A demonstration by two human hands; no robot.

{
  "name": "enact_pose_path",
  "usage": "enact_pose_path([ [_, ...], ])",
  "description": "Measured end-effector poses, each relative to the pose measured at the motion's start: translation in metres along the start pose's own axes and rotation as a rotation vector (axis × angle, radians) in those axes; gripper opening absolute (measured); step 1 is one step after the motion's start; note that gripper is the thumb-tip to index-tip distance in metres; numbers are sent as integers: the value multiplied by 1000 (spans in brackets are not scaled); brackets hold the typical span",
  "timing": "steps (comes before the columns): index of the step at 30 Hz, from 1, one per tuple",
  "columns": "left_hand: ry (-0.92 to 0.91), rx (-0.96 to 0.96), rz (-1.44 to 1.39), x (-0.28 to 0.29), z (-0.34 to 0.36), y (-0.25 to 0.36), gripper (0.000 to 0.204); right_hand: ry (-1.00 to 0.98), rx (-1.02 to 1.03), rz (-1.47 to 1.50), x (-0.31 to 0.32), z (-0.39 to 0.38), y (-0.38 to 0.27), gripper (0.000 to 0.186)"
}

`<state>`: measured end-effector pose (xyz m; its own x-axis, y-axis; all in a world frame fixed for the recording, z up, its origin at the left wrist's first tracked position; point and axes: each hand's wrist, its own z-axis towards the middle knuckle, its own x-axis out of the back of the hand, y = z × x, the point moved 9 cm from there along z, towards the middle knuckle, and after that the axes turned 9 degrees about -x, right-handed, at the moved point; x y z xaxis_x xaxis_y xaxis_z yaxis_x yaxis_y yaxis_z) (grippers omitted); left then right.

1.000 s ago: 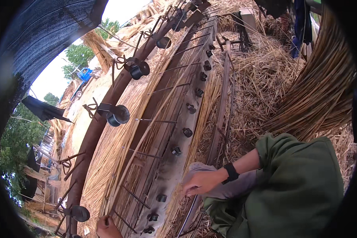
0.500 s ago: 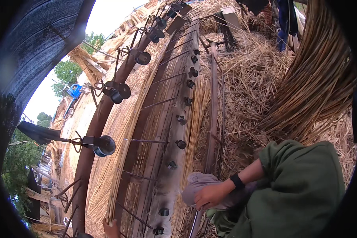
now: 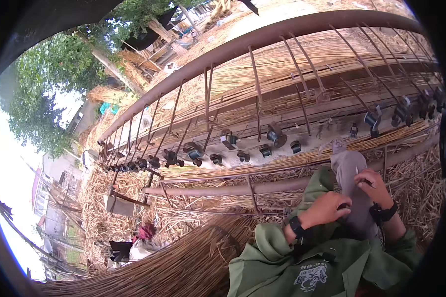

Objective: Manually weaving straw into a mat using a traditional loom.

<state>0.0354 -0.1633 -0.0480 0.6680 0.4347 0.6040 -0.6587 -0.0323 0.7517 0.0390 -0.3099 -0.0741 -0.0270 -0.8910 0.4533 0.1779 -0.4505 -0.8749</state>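
Note:
Both of my hands are brought close together over a grey trouser leg [image 3: 353, 171] that leans against the near side of a reed-weaving frame. The fingers of my left hand [image 3: 327, 208] are curled in, just left of the leg; a dark spot shows at the fingertips, too small to name. My right hand [image 3: 373, 187] is also curled, on the leg's right side, its thumb and fingers close together. What either hand holds, if anything, is hidden. Nearest beyond them, a row of dark bobbins [image 3: 275, 135] stands along the pale bar of the frame.
A thick brown pipe [image 3: 243, 47] arches along the far side, with thin metal rods sloping off it. Long reeds [image 3: 282, 64] lie across the frame. A lower rail [image 3: 223, 190] runs on the near side. A dark reed bundle [image 3: 173, 257] and loose straw [image 3: 104, 218] cover the ground.
The view has swung round to the left, along the frame. My left hand has come away from the reeds to the trouser leg, near my right hand, which has lifted off the leg's lower part.

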Motion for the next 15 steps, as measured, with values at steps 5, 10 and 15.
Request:
enact_pose_path([
  [5, 23, 59, -45, -7, -19, -53, 27, -41, -183, 94, -11, 3, 35, 22],
  [10, -14, 304, 144, -22, -51, -127, 37, -36, -218, 291, -19, 9, 58, 20],
  [15, -27, 268, 173, -59, -53, -160, 41, -42, -161, 47, -4, 49, 42, 22],
])
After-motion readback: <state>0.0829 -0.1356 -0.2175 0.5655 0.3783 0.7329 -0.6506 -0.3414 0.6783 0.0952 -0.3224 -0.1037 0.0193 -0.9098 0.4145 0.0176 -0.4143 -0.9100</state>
